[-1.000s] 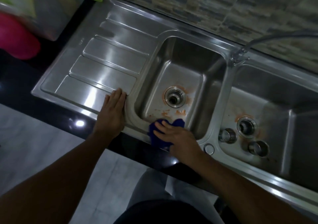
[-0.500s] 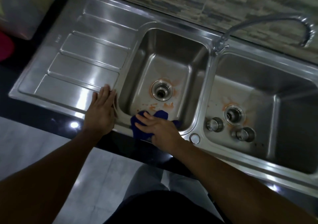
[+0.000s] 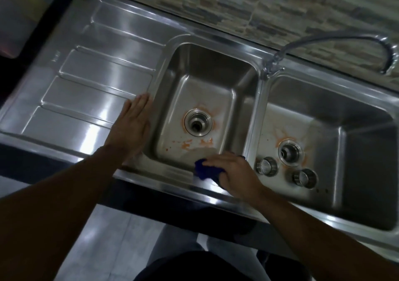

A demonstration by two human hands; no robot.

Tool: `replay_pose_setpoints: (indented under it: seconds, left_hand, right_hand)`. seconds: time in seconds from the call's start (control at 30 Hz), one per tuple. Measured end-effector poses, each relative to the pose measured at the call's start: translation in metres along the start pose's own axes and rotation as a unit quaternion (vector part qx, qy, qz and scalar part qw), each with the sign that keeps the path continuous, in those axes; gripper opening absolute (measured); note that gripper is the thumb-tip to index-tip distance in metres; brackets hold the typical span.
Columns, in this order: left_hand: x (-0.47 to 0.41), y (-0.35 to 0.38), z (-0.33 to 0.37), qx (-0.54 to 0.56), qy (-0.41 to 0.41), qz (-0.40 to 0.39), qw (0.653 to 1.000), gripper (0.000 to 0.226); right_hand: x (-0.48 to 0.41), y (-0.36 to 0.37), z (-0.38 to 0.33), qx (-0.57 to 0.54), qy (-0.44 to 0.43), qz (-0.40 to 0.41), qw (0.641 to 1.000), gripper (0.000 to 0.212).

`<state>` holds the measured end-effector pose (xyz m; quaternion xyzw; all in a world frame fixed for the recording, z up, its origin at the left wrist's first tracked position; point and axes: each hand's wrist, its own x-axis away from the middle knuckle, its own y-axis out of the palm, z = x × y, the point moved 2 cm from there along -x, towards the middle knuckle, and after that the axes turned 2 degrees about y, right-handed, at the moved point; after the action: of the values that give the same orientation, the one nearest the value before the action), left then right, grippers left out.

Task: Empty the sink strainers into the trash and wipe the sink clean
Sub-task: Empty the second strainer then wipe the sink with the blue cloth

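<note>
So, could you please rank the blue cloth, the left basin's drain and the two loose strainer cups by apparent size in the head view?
1. Blue cloth, though the right hand partly hides it.
2. Left basin's drain.
3. The two strainer cups, which look alike in size.
</note>
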<state>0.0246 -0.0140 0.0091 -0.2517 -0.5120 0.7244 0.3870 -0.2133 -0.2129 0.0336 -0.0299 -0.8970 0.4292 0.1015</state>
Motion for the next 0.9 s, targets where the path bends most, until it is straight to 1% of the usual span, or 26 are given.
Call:
replay_pose_setpoints:
  seconds: [0.07, 0.13, 0.2, 0.27, 0.33, 0.4, 0.47, 0.53, 0.57, 0.6, 0.63, 0.67, 0.7, 0.73, 0.77, 0.8, 0.83, 0.87, 0.9]
  left_hand:
    - [-0.024, 0.000, -0.005, -0.002, 0.007, 0.003, 1.000, 0.059]
    - [-0.051, -0.001, -0.011, -0.004, 0.004, 0.004, 1.000, 0.059]
    - [-0.074, 0.000, -0.017, -0.010, -0.005, 0.009, 1.000, 0.059]
    - [-0.086, 0.002, -0.023, -0.028, -0.019, 0.014, 0.999, 0.061]
    - [-0.091, 0.005, -0.027, -0.042, -0.028, 0.019, 0.999, 0.061]
    - [-0.091, 0.007, -0.028, -0.047, -0.028, 0.019, 0.998, 0.062]
    - [-0.091, 0.006, -0.029, -0.054, -0.033, 0.019, 0.998, 0.063]
    - [-0.093, 0.006, -0.029, -0.059, -0.035, 0.018, 0.997, 0.064]
    - [-0.094, 0.006, -0.029, -0.059, -0.034, 0.017, 0.998, 0.065]
    - [-0.094, 0.006, -0.028, -0.060, -0.032, 0.017, 0.998, 0.065]
    - [-0.094, 0.007, -0.028, -0.059, -0.032, 0.020, 0.998, 0.064]
    - [-0.094, 0.008, -0.028, -0.058, -0.033, 0.026, 0.997, 0.062]
    - [-0.095, 0.009, -0.029, -0.057, -0.033, 0.033, 0.997, 0.060]
    - [-0.095, 0.009, -0.029, -0.058, -0.033, 0.040, 0.997, 0.059]
    - [-0.095, 0.010, -0.029, -0.061, -0.033, 0.046, 0.997, 0.058]
    - [-0.096, 0.010, -0.029, -0.064, -0.032, 0.051, 0.996, 0.058]
    - [-0.096, 0.011, -0.029, -0.067, -0.031, 0.055, 0.996, 0.057]
    - [-0.096, 0.011, -0.029, -0.071, -0.030, 0.057, 0.995, 0.057]
    - [-0.096, 0.012, -0.030, -0.075, -0.028, 0.059, 0.995, 0.057]
  right_hand:
    - [-0.030, 0.000, 0.003, -0.029, 0.107, 0.028, 0.993, 0.052]
    - [-0.059, 0.000, 0.010, -0.066, 0.213, 0.043, 0.974, 0.049]
    - [-0.086, 0.000, 0.021, -0.114, 0.304, 0.071, 0.943, 0.048]
    - [-0.110, -0.001, 0.037, -0.155, 0.372, 0.104, 0.909, 0.047]
    - [-0.133, -0.004, 0.051, -0.156, 0.408, 0.143, 0.888, 0.041]
    - [-0.154, -0.009, 0.063, -0.131, 0.429, 0.195, 0.872, 0.035]
    - [-0.176, -0.011, 0.078, -0.119, 0.463, 0.245, 0.843, 0.037]
    - [-0.199, -0.005, 0.091, -0.136, 0.494, 0.283, 0.810, 0.041]
    - [-0.210, 0.001, 0.097, -0.148, 0.495, 0.293, 0.804, 0.044]
    - [-0.219, 0.009, 0.100, -0.160, 0.481, 0.289, 0.812, 0.048]
    - [-0.229, 0.018, 0.101, -0.168, 0.451, 0.271, 0.834, 0.052]
    - [-0.236, 0.030, 0.103, -0.167, 0.412, 0.238, 0.863, 0.058]
    - [-0.242, 0.042, 0.105, -0.133, 0.379, 0.192, 0.896, 0.063]
    - [-0.246, 0.052, 0.110, -0.054, 0.354, 0.144, 0.923, 0.067]
    - [-0.248, 0.060, 0.117, 0.050, 0.335, 0.106, 0.935, 0.067]
    - [-0.248, 0.067, 0.123, 0.145, 0.320, 0.084, 0.933, 0.066]
    - [-0.247, 0.072, 0.127, 0.206, 0.313, 0.073, 0.924, 0.065]
    - [-0.245, 0.076, 0.128, 0.235, 0.308, 0.070, 0.919, 0.064]
    - [-0.246, 0.081, 0.127, 0.241, 0.301, 0.075, 0.920, 0.062]
